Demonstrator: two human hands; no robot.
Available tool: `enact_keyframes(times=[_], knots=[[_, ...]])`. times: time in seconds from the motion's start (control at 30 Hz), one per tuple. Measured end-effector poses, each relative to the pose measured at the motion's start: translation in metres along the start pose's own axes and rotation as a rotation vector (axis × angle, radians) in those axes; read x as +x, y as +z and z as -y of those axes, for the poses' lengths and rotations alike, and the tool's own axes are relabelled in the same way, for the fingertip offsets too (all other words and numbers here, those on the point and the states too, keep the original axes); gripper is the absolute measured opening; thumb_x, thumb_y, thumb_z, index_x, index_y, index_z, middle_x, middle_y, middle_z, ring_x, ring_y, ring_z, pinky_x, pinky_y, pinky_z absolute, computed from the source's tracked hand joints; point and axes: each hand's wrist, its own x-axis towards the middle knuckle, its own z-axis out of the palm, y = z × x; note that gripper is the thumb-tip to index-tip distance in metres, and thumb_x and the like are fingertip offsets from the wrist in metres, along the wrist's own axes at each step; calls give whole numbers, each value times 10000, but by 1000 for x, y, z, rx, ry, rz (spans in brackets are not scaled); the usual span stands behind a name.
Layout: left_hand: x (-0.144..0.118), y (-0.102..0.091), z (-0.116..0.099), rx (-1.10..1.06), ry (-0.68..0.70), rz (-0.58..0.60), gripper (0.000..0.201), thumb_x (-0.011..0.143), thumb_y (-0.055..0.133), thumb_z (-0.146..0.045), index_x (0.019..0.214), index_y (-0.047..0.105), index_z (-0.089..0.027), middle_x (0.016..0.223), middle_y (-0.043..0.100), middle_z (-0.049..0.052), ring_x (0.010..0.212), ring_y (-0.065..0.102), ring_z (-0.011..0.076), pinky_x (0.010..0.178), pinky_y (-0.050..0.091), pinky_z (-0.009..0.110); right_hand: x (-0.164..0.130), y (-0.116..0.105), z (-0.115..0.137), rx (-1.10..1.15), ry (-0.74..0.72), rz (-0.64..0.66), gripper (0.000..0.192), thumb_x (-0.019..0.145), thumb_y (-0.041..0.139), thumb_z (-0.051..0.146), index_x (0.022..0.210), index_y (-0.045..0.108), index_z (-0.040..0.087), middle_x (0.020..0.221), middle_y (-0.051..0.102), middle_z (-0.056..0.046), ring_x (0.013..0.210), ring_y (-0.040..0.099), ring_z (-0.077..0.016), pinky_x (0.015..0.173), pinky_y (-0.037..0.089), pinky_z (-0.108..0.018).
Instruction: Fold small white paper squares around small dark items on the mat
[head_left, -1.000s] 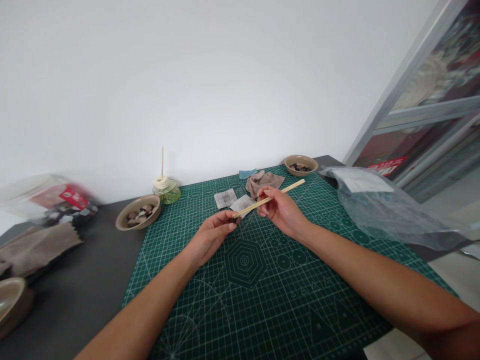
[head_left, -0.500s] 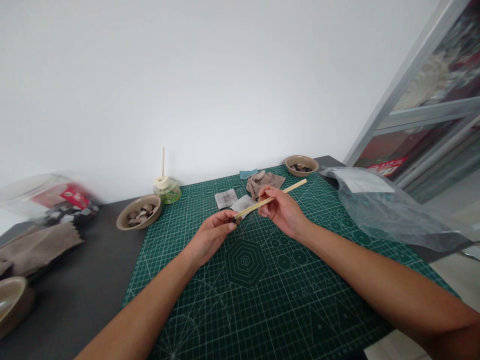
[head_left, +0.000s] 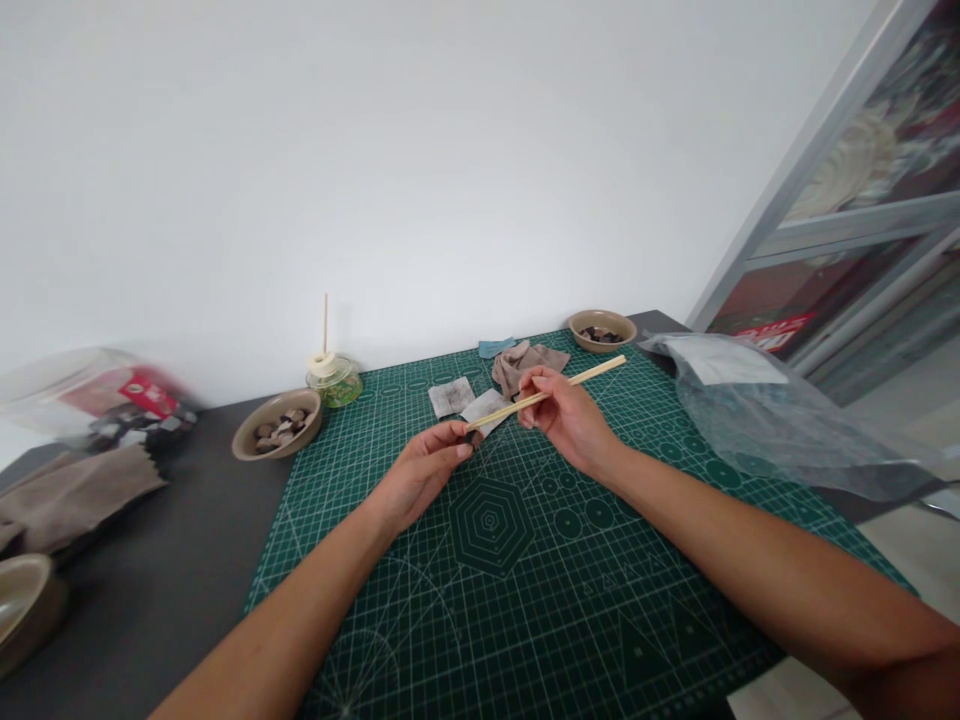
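My left hand is closed, pinching a small dark piece between thumb and fingers; most of it is hidden. My right hand grips a pair of pale wooden chopsticks, held slanting. Their lower ends touch or nearly touch the dark piece; I cannot tell which. Beneath and behind the hands lie two smudged white wipes, one flat and one partly behind the chopsticks. A crumpled brown cloth is just beyond my right hand. Both hands are above a green cutting mat.
Left of the mat is a bowl of small stones, near a glass jar with a stick. Another bowl is at the back right. A plastic bag covers the mat's right edge. A brown cloth lies far left.
The chopsticks have slid slightly up and to the right, away from my left hand's fingertips. Both hands have stayed nearly in place.
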Motion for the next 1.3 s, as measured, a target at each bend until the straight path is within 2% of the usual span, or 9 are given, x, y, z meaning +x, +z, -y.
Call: enact_keyframes(times=[0.23, 0.47, 0.83, 1.3], knots=[[0, -1, 0, 29, -21, -31, 261, 635, 808, -234, 846, 696, -129, 831, 649, 44, 786, 542, 153, 774, 385, 252, -2, -1, 2, -101, -35, 39, 111, 771, 526, 280, 737, 561, 180, 530, 504, 41, 455, 465, -103, 452, 353, -227], [0, -1, 0, 27, -12, -20, 236, 646, 802, -229, 832, 692, -135, 849, 655, 47, 832, 550, 166, 796, 381, 258, -2, 0, 4, -136, -51, 14, 124, 765, 549, 312, 738, 570, 193, 550, 519, 40, 474, 483, -111, 463, 370, -232], [0, -2, 0, 24, -13, -18, 212, 655, 784, -203, 836, 698, -134, 851, 657, 50, 808, 550, 162, 785, 386, 258, -2, 0, 4, -131, -48, 48, 122, 794, 518, 279, 737, 561, 181, 538, 510, 36, 470, 480, -102, 459, 366, -218], [0, -2, 0, -5, 29, 23, 241, 638, 791, -180, 857, 696, -143, 872, 657, 34, 854, 554, 152, 806, 380, 240, 1, -3, 0, -41, -47, 28, 103, 777, 522, 254, 733, 566, 171, 521, 514, 41, 455, 474, -95, 464, 377, -217]])
